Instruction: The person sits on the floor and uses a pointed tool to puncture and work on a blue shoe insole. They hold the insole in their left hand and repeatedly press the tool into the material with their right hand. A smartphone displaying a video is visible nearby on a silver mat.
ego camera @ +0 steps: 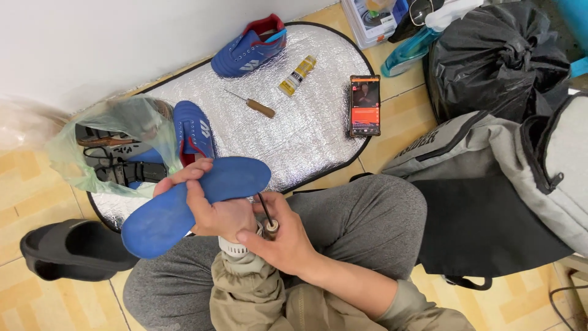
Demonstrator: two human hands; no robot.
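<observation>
My left hand (211, 211) grips a blue shoe insole (190, 199), held flat over my lap with its bottom side up. My right hand (278, 239) holds a wooden-handled awl (268, 222) whose thin metal shaft points up toward the insole's edge. A blue sports shoe (193, 132) lies just beyond the insole, partly inside a green plastic bag (104, 144). A second blue shoe with a red lining (248, 49) rests at the far side of a silver foil mat (306, 129).
On the mat lie another wooden-handled awl (252, 105), a yellow glue tube (297, 75) and a phone with a lit screen (365, 105). A black slipper (70, 248) sits left. A grey backpack (520, 171), a black bag (496, 58) and a plastic box (373, 18) stand at the right.
</observation>
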